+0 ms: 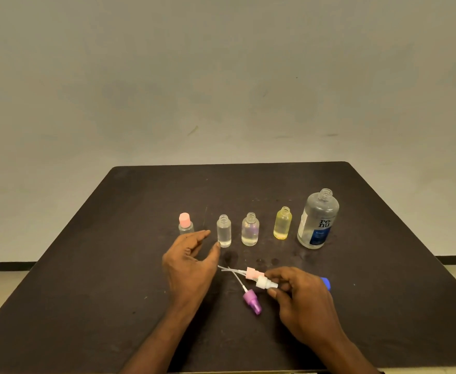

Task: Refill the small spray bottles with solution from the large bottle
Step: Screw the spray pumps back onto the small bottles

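Purple spray head [252,302], yellow bottle [283,224]

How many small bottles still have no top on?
3, in the row on the table: clear bottle by the left hand, clear bottle mid-row, yellow bottle beside the large bottle.

Setting: plain, unfurnished indoor room, type unclear. Bare off-white painted wall [221,76]; dark square matte tabletop [113,265]; black baseboard strip [3,265].
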